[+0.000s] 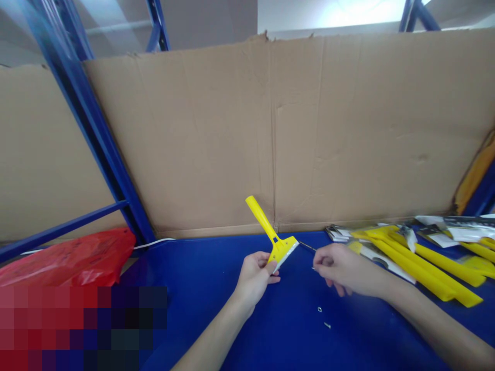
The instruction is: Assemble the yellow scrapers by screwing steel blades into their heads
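Note:
A yellow scraper (275, 242) with a pale blade edge is held by its head in my left hand (256, 278), its handle slanting up and to the left. My right hand (335, 265) is closed around a thin dark tool (307, 247), whose far end points at the scraper head's right corner. A small bit of metal shows at the fingertips of that hand, too small to name. Below, on the blue table (286, 330), lie a small nut (319, 309) and a small screw (327, 325).
Several yellow scrapers (417, 257) and clear packets (460, 226) are heaped at the right. A red plastic bag (69, 257) lies at the left by a blue metal post (104, 139). A cardboard wall (209, 144) stands behind the table.

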`<control>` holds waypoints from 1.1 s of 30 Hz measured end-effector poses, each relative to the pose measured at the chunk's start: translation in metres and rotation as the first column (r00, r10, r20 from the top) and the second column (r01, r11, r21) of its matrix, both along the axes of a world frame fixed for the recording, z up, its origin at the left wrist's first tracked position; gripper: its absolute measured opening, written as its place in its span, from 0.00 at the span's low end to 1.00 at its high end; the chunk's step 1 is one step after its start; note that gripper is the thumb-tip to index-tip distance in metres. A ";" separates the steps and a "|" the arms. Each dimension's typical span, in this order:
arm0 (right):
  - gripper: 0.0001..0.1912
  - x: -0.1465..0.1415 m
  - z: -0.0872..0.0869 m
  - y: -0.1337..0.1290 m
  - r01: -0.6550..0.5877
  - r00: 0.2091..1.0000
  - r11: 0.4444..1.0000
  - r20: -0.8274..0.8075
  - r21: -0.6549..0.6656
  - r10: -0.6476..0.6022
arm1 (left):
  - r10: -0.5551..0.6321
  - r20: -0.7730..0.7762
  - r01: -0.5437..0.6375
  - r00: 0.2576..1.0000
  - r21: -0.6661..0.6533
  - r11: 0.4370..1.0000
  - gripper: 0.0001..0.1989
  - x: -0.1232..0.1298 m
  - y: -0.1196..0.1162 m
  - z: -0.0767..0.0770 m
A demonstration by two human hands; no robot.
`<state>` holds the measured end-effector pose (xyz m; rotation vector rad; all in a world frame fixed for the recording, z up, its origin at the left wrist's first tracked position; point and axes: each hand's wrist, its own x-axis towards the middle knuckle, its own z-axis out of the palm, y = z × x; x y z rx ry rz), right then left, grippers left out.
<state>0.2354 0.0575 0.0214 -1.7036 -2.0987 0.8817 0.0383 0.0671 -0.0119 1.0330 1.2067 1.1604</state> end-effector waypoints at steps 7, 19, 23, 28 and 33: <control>0.11 -0.043 -0.030 0.008 -0.018 0.964 0.991 -0.262 0.132 0.052 | -0.001 -0.052 0.004 0.999 0.048 0.999 0.04 0.004 -0.001 -0.003; 0.11 -0.056 -0.035 0.010 -0.003 0.967 0.931 -0.236 0.364 0.096 | -0.063 -0.185 0.107 0.981 0.238 0.965 0.03 0.009 -0.001 -0.018; 0.11 -0.058 -0.033 0.008 -0.015 0.982 0.900 -0.163 0.436 0.095 | -0.063 -0.152 0.100 0.986 0.253 0.962 0.04 0.009 -0.003 -0.016; 0.10 -0.057 -0.030 0.006 -0.064 0.995 0.863 -0.038 0.502 0.096 | -0.046 -0.104 0.071 0.993 0.247 0.966 0.07 0.009 -0.003 -0.017; 0.08 -0.059 -0.026 0.004 -0.042 0.998 0.862 0.057 0.505 0.015 | -0.053 -0.091 0.076 0.994 0.265 0.961 0.06 0.008 -0.001 -0.019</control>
